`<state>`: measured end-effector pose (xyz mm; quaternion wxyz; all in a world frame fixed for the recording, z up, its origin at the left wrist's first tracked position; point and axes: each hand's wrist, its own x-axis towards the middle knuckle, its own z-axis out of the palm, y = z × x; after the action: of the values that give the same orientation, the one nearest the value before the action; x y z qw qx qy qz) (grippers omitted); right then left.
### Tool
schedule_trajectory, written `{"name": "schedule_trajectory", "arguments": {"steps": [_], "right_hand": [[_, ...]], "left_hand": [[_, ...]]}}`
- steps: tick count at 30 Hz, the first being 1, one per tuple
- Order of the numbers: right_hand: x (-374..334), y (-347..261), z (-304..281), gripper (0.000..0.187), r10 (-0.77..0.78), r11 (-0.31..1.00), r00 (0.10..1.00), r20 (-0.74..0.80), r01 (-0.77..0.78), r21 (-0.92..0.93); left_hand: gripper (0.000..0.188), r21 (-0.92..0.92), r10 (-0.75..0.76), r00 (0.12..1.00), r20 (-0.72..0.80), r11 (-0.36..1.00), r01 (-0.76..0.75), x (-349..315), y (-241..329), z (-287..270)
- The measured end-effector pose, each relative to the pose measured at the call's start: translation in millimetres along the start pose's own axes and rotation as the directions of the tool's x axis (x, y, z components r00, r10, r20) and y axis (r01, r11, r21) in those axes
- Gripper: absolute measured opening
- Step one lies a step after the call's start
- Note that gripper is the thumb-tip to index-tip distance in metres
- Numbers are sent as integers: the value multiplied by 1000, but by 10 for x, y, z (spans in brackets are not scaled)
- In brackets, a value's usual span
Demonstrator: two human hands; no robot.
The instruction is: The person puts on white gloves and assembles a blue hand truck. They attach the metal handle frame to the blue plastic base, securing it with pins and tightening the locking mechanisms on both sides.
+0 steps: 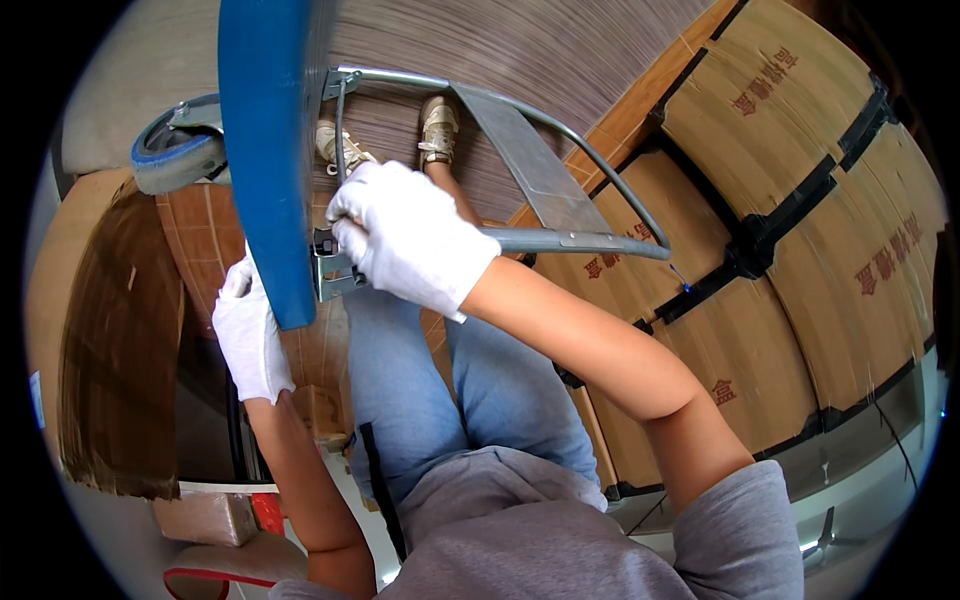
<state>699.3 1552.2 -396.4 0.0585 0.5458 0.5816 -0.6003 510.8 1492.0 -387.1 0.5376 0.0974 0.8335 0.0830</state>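
A platform trolley stands on its edge before me, its blue deck [265, 160] upright. A caster wheel [180, 150] sticks out on the deck's left side. The grey tubular metal handle [590, 241], with a flat plate across it, folds out to the right. My right hand [405, 225], in a white glove, is closed on the handle beside its hinge bracket [332, 278]; its fingertips are partly hidden. My left hand [250, 335], also gloved in white, grips the deck's left side near the lower end, some fingers hidden behind it.
Large brown cardboard boxes [790, 100] with black edges stand stacked on the right. An open cardboard box [120, 330] stands at the left. My shoes [438, 130] are on the brown floor just beyond the handle. A wrapped package [205, 517] lies at the lower left.
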Motion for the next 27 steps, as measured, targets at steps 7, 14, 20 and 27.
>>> {"name": "schedule_trajectory", "arguments": {"steps": [7, 14, 20, 27], "right_hand": [[142, -161, -206, 16, -191, 851, 946, 263, 293, -437], [155, -277, -278, 18, -114, 830, 921, 372, 294, -474], [211, -198, -214, 14, -244, 774, 865, 439, 447, -450], [310, -186, -123, 20, -48, 884, 909, 413, 232, -406]], "left_hand": [[15, 37, 11, 1000, -1, 999, -11, 12, -8, -14], [12, 100, 54, 998, -11, 994, -53, 4, -28, -27], [20, 230, 125, 992, 3, 965, -123, 46, -92, -74], [16, 172, 131, 991, 27, 976, -134, 74, -133, -88]]}}
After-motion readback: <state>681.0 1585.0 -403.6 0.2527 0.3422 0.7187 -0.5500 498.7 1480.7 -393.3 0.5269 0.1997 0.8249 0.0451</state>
